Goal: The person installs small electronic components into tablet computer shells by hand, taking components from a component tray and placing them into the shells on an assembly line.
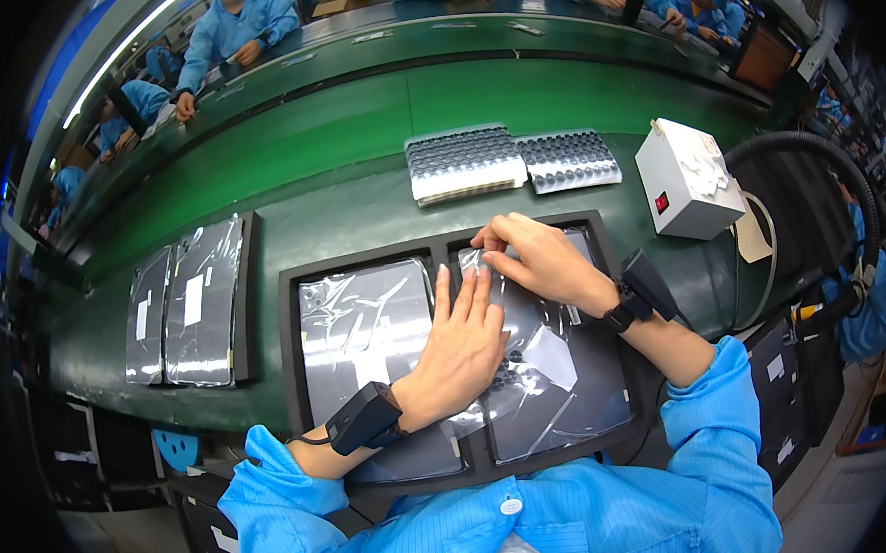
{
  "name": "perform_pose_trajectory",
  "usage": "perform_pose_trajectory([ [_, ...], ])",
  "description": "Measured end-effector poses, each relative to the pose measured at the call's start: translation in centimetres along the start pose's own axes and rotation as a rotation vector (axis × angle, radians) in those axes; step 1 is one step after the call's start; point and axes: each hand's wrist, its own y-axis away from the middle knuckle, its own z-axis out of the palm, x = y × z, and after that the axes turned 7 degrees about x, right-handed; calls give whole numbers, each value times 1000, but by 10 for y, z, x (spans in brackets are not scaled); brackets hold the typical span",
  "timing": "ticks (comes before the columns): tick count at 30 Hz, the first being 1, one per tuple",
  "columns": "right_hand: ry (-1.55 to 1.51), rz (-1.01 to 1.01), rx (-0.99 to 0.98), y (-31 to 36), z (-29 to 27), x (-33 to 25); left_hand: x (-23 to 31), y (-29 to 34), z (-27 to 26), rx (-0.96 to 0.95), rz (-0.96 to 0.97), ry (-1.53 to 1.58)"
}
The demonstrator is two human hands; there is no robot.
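A black foam tray (286,353) with two compartments lies in front of me. In each one rests a flat, dark tablet-like panel wrapped in clear film: the left panel (345,331) and the right panel (581,409). My left hand (462,353) lies with fingers stretched out over the divider and the inner edge of the right panel. Just beyond its fingertips, my right hand (532,253) pinches at the clear plastic film (472,261) near that panel's far left corner. A white label (551,358) and small dark round dots show on the right panel beside my left hand.
Another foam tray with film-wrapped panels (204,304) sits at the left. Beyond my tray are sheets of black round pads (466,163) and a white box with a red switch (683,184). A black hose (864,178) curves at the right. People in blue work across the green bench (402,104).
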Motion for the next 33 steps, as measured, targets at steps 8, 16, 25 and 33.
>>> perform_pose_trajectory([
  [8, -7, -89, 125, 7, 1, 0, -4, -3, 1, -24, 76, 129],
  [16, -46, 5, -30, -6, -4, -2, -7, -2, 0, -33, 104, 168],
  [25, 104, -56, -12, -4, -3, -2, -5, -4, 3, -44, 140, 138],
  [33, -34, -30, 6, 1, -4, 13, -7, -5, -3, 26, 131, 140],
])
